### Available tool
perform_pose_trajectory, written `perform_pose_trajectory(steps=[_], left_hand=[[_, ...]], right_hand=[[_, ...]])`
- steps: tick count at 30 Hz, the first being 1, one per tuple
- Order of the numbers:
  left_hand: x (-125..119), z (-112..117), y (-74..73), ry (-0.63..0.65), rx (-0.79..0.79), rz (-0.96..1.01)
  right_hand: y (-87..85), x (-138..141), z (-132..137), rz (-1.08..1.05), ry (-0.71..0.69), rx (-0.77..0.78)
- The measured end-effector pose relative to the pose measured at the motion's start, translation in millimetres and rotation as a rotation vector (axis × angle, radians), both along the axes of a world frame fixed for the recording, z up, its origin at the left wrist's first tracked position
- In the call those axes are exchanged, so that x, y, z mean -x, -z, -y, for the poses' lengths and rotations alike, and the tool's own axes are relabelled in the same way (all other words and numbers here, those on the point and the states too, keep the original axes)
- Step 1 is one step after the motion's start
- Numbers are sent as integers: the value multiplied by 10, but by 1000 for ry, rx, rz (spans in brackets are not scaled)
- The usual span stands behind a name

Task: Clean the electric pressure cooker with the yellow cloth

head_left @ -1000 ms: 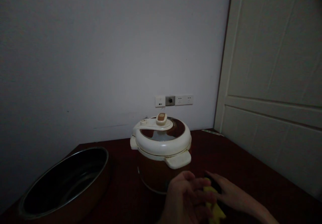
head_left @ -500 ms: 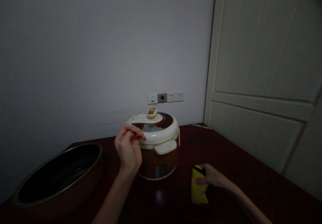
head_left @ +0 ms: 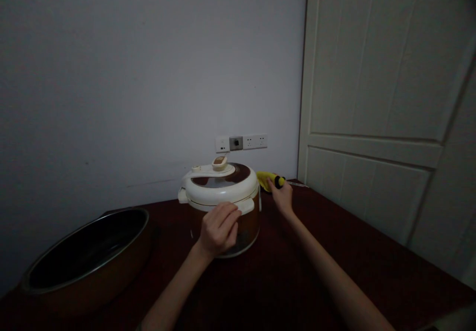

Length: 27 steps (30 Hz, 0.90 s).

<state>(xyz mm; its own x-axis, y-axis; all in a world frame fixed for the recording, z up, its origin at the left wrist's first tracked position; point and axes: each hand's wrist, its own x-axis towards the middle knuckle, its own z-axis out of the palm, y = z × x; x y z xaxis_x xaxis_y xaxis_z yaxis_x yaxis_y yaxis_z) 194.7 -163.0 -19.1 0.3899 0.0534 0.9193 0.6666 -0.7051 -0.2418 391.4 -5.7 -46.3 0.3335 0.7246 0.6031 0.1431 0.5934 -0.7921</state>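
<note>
A brown and cream electric pressure cooker (head_left: pixel 223 194) stands on the dark red table with its lid on. My left hand (head_left: pixel 219 229) is closed, its fingers curled at the front of the cooker and covering part of the cream side handle (head_left: pixel 246 205). Whether they grip the handle cannot be made out. My right hand (head_left: pixel 281 196) reaches to the cooker's far right side, closed on a yellow cloth (head_left: pixel 266 180) with a dark edge. The cloth lies close beside the cooker's rim; contact between them is unclear.
A large brown pot (head_left: pixel 92 271) with a dark inside stands at the left. Wall sockets (head_left: pixel 255 141) sit behind the cooker on the pale wall. A white panelled door (head_left: pixel 364 162) borders the table (head_left: pixel 334 251) at the right.
My right hand has carried the yellow cloth from the table's front right back to the cooker's right side. My left hand has moved right and lower, its fingers now curled in.
</note>
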Motion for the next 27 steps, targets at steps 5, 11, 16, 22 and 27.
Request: perform_pose_trajectory(steps=[5,11,16,22,27], left_hand=[[-9,-56,204,-113,27,-105],[-47,-111,281,-162,10,-80],[-96,-140,314,-132,14,-14],[-195,-141,325,-105,1,92],[-226,-145,317,-92,-13,127]], right_hand=[[185,410,455,-68,-125,-74],[491,415,917,156,-189,-269],[442,240,540,281,-182,-357],[317,240,466,278,-129,-275],[555,334,824,309,-187,-420]])
